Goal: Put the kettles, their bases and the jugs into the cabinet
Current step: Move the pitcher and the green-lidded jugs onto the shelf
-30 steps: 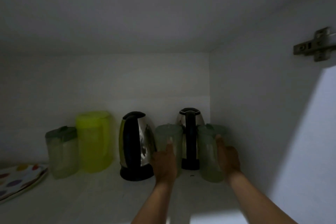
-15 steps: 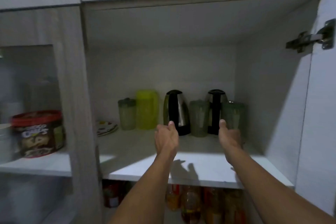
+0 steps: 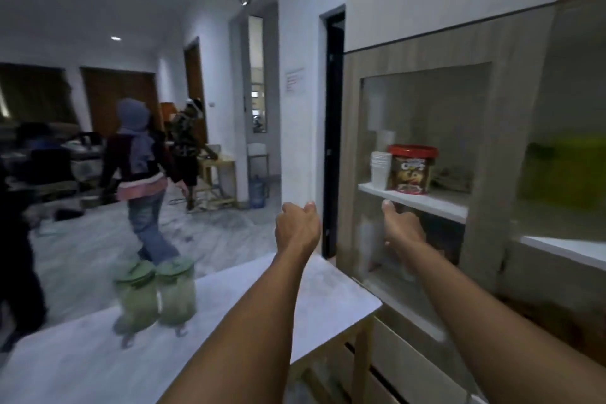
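Observation:
Two pale green jugs with lids point(image 3: 156, 297) stand side by side on the white table point(image 3: 321, 298) at the lower left, blurred by motion. My left hand point(image 3: 296, 227) hangs in the air above the table's far end, empty, fingers loosely curled. My right hand point(image 3: 400, 227) is raised in front of the glass-fronted shelf unit point(image 3: 505, 148), also empty, thumb up. At the far right, inside the open cabinet point(image 3: 567, 249), a yellow jug point(image 3: 564, 171) shows as a blur. No kettles are in view.
A red-lidded snack tub point(image 3: 412, 169) and stacked white cups point(image 3: 380, 171) sit on the glass-fronted shelf. A dark doorway point(image 3: 333, 128) lies left of it. Two people point(image 3: 144, 180) walk in the room beyond the table.
My view has swung left, away from the cabinet shelf with its kettles and jugs. Both hands have let go of the jugs there, drawn back empty, and the table with two jugs has come into sight.

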A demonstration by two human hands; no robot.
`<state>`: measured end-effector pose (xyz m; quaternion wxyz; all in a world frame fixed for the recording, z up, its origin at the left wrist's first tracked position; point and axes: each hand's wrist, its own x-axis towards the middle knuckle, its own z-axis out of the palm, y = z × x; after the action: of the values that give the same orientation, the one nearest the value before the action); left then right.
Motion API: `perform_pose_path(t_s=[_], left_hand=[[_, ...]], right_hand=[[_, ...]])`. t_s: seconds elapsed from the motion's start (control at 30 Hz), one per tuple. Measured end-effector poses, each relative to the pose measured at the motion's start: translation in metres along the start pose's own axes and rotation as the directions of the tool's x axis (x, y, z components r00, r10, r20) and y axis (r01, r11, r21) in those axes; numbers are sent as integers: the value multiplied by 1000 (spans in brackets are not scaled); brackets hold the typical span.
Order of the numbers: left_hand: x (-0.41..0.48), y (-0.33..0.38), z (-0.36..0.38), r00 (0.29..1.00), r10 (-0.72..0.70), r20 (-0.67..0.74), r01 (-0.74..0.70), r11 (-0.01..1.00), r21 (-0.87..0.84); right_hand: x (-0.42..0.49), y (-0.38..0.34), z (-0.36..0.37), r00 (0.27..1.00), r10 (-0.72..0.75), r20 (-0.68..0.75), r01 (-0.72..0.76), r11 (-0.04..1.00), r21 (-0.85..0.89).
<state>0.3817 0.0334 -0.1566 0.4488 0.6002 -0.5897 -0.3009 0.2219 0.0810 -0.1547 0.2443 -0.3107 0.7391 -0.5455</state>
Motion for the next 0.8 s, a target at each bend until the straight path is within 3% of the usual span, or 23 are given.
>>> perform_pose_path(t_s=[0.17, 0.37, 0.5, 0.8], left_hand=[[28, -90, -132, 962, -157, -224, 165, 986, 19], [57, -184, -224, 836, -366, -409, 414, 909, 32], [93, -251, -235, 776, -445, -447, 511, 859, 32], [205, -353, -193, 724, -595, -349, 649, 759, 52]], right_hand=[[-68, -25, 150, 952, -48, 303, 55, 998, -16], [-115, -17, 301, 854, -35, 518, 86, 993, -75], [-107, 11, 385, 808, 3, 589, 102, 984, -145], [-35, 63, 522, 749, 225, 624, 79, 903, -421]])
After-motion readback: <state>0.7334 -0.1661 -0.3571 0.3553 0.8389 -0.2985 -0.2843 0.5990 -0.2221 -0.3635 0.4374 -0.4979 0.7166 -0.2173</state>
